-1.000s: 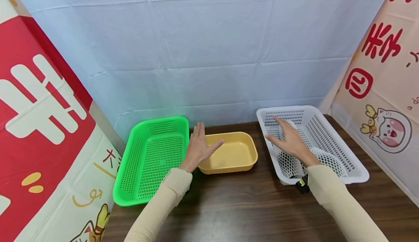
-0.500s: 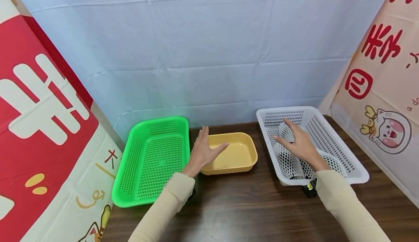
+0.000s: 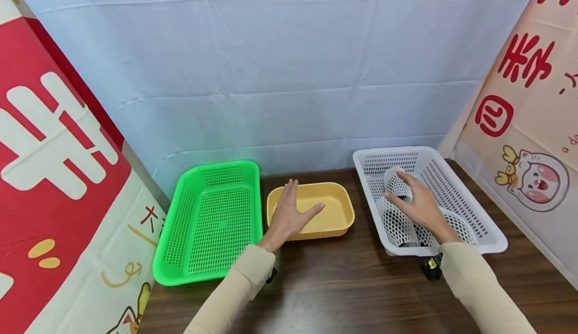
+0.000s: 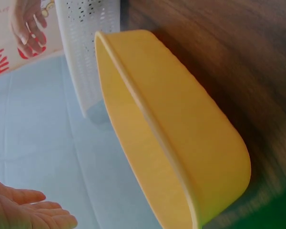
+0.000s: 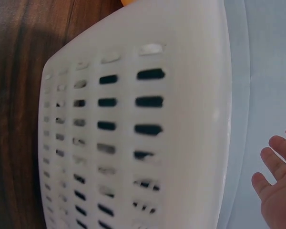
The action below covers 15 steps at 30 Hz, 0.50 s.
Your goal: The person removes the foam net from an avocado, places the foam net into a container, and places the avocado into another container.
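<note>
My left hand [image 3: 289,217] hovers over the left part of a yellow plastic basin [image 3: 335,206], fingers straight and thumb spread, holding nothing. In the left wrist view its fingers [image 4: 47,210] are off to the side of the basin's long wall [image 4: 181,124]. My right hand [image 3: 421,204] is over a white slotted basket [image 3: 451,188], thumb and fingers apart. Just beside its fingertips lies a round bundle in white foam netting [image 3: 394,182]. More netting-covered pieces [image 3: 397,226] lie below the hand, partly hidden by it. The right wrist view shows mainly the basket's outer wall [image 5: 195,124].
A green slotted basket [image 3: 226,223] stands left of the basin with nothing in it. All three containers rest on a dark wooden table [image 3: 352,284]. A pale cloth [image 3: 289,73] hangs behind, with printed panels at both sides.
My left hand has drifted right, from the basin's left edge to over the basin. My right hand has moved right and slightly down, uncovering more of the netting bundles. The containers have stayed put.
</note>
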Each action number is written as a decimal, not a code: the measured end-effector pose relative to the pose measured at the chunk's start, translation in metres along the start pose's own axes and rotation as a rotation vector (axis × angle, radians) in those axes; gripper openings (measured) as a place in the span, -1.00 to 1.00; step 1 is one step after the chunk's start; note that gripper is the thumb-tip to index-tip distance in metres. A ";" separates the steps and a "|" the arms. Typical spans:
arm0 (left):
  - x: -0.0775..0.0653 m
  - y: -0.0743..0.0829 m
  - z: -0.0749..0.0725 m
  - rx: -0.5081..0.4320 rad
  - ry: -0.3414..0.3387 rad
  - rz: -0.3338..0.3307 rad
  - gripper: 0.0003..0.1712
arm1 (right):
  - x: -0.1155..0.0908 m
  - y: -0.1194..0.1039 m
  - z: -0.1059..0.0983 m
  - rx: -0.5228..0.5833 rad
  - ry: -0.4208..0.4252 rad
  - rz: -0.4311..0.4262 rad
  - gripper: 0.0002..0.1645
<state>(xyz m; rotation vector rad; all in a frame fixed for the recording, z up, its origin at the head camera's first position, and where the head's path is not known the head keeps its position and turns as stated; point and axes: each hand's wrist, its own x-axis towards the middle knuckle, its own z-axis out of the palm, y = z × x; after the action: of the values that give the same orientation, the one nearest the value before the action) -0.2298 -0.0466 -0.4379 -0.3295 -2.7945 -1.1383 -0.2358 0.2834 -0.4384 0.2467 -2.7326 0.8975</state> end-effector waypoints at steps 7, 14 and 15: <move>-0.004 0.003 0.007 -0.033 0.001 0.011 0.17 | -0.007 0.007 -0.003 0.002 0.026 -0.026 -0.10; -0.007 0.011 0.014 -0.076 -0.023 0.019 0.16 | -0.012 0.015 -0.004 -0.004 0.021 -0.005 -0.10; -0.008 0.012 0.015 -0.078 -0.023 0.028 0.17 | -0.013 0.016 -0.004 -0.003 0.020 -0.001 -0.10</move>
<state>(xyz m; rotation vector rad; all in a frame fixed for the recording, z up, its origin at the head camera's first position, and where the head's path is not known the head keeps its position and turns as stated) -0.2199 -0.0287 -0.4420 -0.3900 -2.7614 -1.2473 -0.2267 0.2993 -0.4479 0.2372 -2.7151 0.8910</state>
